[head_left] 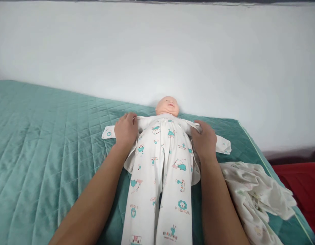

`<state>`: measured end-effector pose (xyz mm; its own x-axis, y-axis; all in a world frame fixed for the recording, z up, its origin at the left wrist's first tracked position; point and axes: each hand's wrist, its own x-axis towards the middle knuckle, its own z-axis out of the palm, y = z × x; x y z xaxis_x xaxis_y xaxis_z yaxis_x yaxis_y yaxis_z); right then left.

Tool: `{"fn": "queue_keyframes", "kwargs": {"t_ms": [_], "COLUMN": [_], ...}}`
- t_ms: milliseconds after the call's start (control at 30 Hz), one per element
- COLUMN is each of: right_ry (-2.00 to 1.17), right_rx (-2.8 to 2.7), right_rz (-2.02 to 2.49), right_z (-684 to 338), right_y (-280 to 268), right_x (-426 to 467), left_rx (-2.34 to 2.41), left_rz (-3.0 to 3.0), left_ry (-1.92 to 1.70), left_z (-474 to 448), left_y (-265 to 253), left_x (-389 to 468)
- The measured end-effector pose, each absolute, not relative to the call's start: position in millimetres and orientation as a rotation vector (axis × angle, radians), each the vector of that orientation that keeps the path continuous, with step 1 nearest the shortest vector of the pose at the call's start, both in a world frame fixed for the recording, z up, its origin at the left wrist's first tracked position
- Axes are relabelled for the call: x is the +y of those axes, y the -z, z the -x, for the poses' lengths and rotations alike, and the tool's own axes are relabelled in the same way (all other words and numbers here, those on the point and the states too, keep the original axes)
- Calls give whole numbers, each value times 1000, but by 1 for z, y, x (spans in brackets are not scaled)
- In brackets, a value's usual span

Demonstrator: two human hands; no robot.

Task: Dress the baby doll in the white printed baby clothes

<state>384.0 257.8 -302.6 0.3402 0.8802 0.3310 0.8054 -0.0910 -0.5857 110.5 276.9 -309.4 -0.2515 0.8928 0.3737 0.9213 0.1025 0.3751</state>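
Head view, left hand and right hand each with grip pinched on a waist edge of printed white pants, spread over a face-up doll on a green quilted bed, crumpled cloth at right.

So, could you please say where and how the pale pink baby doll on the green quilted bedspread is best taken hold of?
Probably under the shoulders of the pale pink baby doll, from both sides: it lies face up, its round head close to the white wall, leaving little room beyond, and the left hand and right hand are at either side of its upper body.
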Motion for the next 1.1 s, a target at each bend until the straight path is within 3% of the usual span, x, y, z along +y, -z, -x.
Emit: {"fn": "queue_keyframes", "kwargs": {"t_ms": [267, 667, 933, 1100], "right_ry": [-11, -16, 71, 25], "right_rx": [-1498, -1190, -1704, -1657], "right_rz": [2090, 1968, 1455, 1785], "right_z": [-382, -397, -383, -389], "right_y": [301, 307, 305, 311], "right_x": [260, 259, 261, 264], "left_rx": [-2205, -2117, -2116, -2122], "left_rz": [1982, 2101, 2114, 2106], "left_ry": [765, 702, 638, 677], "left_z": [-106, -116, -108, -94], "left_y": [321, 314, 303, 301], "left_x": [252, 275, 277, 267]}}
